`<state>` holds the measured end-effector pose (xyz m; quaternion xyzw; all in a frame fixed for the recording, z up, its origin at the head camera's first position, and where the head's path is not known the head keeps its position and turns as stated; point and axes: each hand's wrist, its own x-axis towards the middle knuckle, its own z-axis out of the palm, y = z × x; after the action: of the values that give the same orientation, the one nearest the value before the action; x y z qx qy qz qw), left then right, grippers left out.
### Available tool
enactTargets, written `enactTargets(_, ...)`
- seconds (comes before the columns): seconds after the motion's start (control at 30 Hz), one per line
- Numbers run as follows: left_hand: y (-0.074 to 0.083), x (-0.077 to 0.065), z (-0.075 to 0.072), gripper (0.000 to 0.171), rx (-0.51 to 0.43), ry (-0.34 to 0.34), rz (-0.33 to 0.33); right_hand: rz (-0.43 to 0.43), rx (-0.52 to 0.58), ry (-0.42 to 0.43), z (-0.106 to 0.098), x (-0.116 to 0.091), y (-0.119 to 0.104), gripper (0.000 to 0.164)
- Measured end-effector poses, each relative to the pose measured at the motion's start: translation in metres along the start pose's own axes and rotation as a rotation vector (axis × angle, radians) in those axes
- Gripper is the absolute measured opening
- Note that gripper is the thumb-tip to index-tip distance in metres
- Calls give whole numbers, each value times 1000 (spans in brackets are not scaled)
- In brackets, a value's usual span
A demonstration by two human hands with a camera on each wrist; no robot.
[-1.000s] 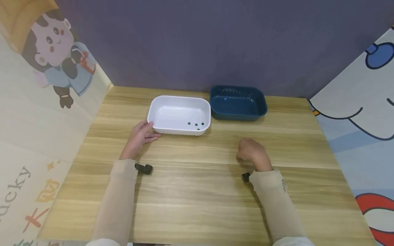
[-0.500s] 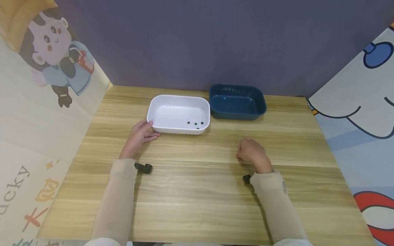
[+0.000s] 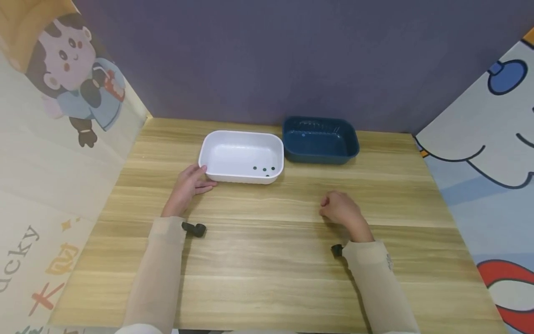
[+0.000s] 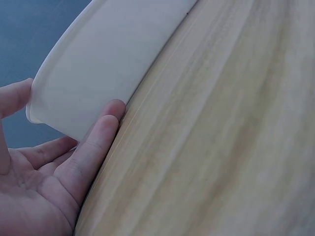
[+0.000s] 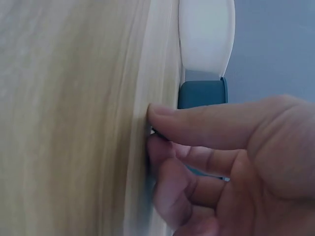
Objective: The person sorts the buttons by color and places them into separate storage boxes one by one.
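My left hand (image 3: 183, 188) rests at the front left corner of a white plastic basin (image 3: 244, 178). One fingertip touches the basin's rim in the left wrist view, while other fingers (image 4: 96, 142) lie fairly straight along the lower wall. Several small round dark green pieces (image 3: 264, 170) lie in the basin's front right part. Over the table, right of the basin, my right hand (image 3: 340, 208) pinches a small dark piece (image 5: 158, 133) between thumb and forefinger. Only a dark sliver of it shows, so its kind is unclear. The other right fingers are curled.
A dark blue basin (image 3: 321, 158) stands right beside the white one, near the back wall. A small pale blue spot (image 3: 303, 135) shows inside it. Beneath everything is a wood-grain table (image 3: 258, 260), with printed panels on both sides.
My right hand has turned and drawn back slightly, so the gap by its thumb and forefinger now shows. My left hand and both basins stay in place; the head view shifts slightly.
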<state>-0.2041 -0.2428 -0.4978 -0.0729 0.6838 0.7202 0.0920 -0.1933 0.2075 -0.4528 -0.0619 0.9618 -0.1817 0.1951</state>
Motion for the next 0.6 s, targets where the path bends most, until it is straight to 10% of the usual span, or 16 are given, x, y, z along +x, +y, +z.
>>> enactTargets(0.6,3,-3,2,69,11,6,-5,-118,391,147,-4,6,1,20)
